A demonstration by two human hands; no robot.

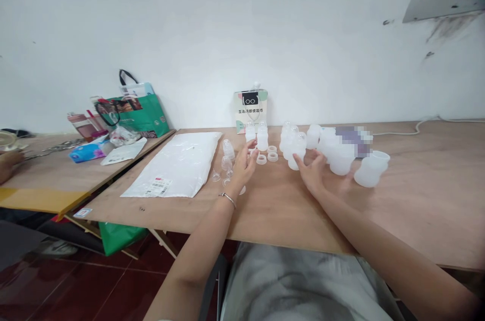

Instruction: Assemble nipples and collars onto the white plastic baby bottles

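Up against the wall (189, 33), one bag (244, 118) reads 眼镜超市, two bottles (262, 137) in front. Left hand (244, 167) near rings (261, 162), fingers apart; right hand (313, 172) at another bottle (299, 145), can't tell if gripping.

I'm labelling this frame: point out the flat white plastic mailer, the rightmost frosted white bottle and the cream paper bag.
Flat white plastic mailer (174, 164): head view, upper face.
Rightmost frosted white bottle (371, 170): head view, side wall.
Cream paper bag (250, 111): head view, printed front.
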